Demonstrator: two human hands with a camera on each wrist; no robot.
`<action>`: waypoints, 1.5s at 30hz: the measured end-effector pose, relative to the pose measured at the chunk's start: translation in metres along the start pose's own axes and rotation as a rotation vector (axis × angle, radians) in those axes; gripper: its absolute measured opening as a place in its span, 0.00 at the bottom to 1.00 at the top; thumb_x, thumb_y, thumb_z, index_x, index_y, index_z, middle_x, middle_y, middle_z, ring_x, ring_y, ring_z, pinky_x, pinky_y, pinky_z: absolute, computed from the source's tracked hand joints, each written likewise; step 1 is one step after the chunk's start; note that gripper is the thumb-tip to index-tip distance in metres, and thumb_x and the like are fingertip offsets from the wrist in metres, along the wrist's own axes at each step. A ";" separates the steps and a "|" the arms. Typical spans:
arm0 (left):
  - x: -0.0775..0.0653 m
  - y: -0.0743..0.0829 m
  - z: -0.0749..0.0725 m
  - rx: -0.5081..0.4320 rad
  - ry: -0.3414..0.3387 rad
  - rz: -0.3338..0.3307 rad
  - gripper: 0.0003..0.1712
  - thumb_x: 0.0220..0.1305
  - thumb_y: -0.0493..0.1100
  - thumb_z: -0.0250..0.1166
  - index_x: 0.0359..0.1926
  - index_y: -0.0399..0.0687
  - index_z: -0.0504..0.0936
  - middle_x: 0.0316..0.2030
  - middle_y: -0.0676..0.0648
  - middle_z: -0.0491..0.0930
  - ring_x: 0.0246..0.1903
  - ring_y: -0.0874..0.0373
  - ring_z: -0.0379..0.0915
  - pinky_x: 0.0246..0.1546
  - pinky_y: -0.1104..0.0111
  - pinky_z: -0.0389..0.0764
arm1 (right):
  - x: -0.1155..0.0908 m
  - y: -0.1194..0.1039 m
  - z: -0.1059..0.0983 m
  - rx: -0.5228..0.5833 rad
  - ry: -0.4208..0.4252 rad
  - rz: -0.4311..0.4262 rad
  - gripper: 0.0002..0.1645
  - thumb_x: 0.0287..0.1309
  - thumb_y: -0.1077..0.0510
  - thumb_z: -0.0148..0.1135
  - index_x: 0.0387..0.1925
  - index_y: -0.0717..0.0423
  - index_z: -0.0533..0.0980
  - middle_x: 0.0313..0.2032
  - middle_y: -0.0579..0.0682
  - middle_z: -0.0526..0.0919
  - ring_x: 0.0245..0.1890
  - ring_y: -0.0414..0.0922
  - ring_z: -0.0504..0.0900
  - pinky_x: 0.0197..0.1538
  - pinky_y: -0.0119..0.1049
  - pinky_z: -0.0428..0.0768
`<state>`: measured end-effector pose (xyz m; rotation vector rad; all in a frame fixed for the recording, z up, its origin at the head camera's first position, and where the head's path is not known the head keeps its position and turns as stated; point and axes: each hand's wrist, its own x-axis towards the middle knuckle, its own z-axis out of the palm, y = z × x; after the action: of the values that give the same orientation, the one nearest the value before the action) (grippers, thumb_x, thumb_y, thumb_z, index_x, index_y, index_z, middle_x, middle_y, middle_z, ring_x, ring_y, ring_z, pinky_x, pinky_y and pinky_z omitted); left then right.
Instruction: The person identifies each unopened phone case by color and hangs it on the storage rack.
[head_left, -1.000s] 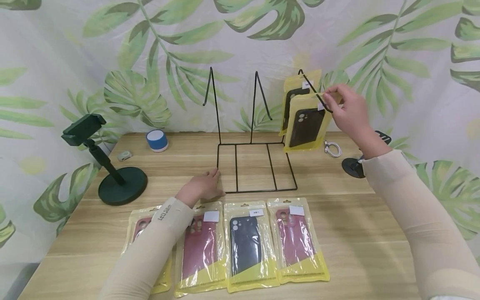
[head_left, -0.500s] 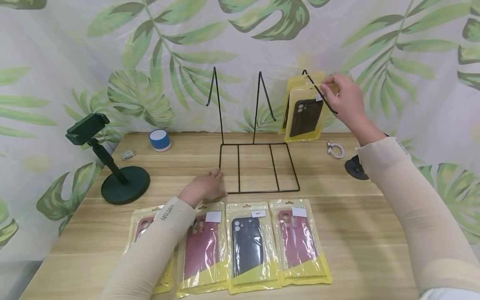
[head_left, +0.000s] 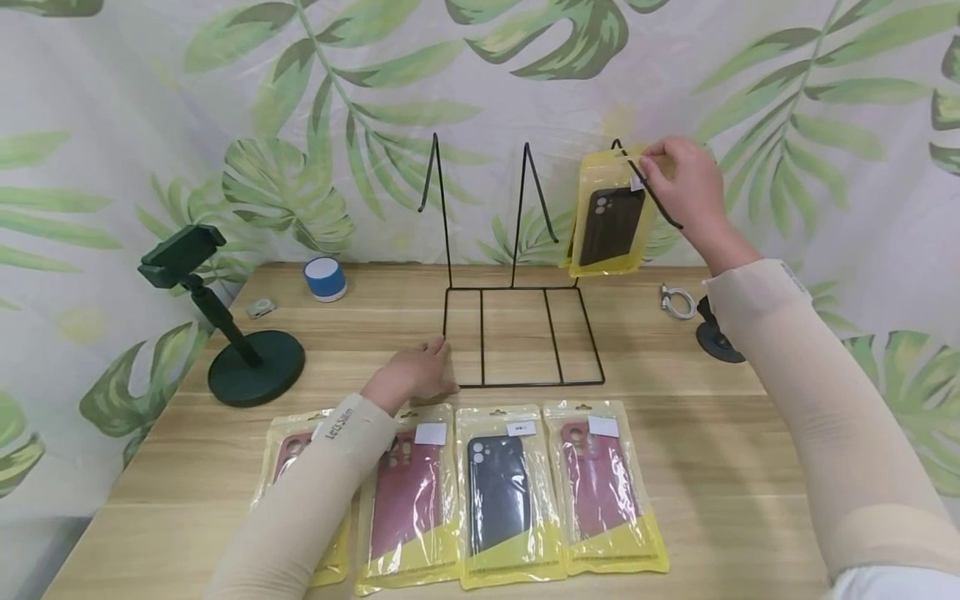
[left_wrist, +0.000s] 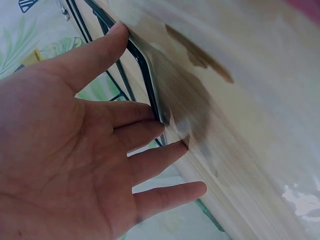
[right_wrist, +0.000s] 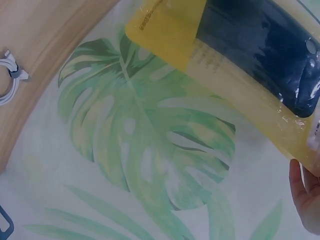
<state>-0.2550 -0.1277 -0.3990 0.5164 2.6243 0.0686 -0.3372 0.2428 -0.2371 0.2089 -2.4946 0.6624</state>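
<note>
My right hand (head_left: 686, 183) pinches the top edge of a yellow bag with a dark phone case (head_left: 611, 225) in it. The bag is at the right hook of a black wire rack (head_left: 525, 384), overlapping another bag behind it. In the right wrist view, the bagged phone case (right_wrist: 255, 55) fills the upper right, with fingertips (right_wrist: 298, 182) at its edge. My left hand (head_left: 412, 372) rests at the front left corner of the rack's base. The left wrist view shows that hand (left_wrist: 100, 135) with fingers extended, thumb and fingertips touching the black wire (left_wrist: 145, 70).
In front of the rack lie bagged phone cases: a pink one (head_left: 405, 508), a dark one (head_left: 501, 500), another pink one (head_left: 603, 492) and one partly under my left sleeve. A green phone stand (head_left: 257, 367), blue speaker (head_left: 325, 279), white cable (head_left: 678, 302) and black stand (head_left: 716, 340) surround the rack.
My right hand has moved the bagged phone case up and back along the right hook, so it now covers most of the bag behind. The left hand stays at the rack's corner.
</note>
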 end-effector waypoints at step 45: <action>-0.001 0.003 -0.002 0.012 0.004 0.008 0.48 0.72 0.58 0.56 0.77 0.33 0.47 0.78 0.35 0.42 0.76 0.35 0.45 0.75 0.44 0.54 | -0.171 0.015 0.039 -0.229 -0.464 -0.023 0.49 0.62 0.44 0.65 0.72 0.69 0.57 0.66 0.75 0.65 0.65 0.72 0.65 0.67 0.68 0.66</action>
<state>-0.2539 -0.1254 -0.3964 0.5321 2.6281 0.0560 -0.2165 0.2380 -0.3649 0.3356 -2.9785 0.3392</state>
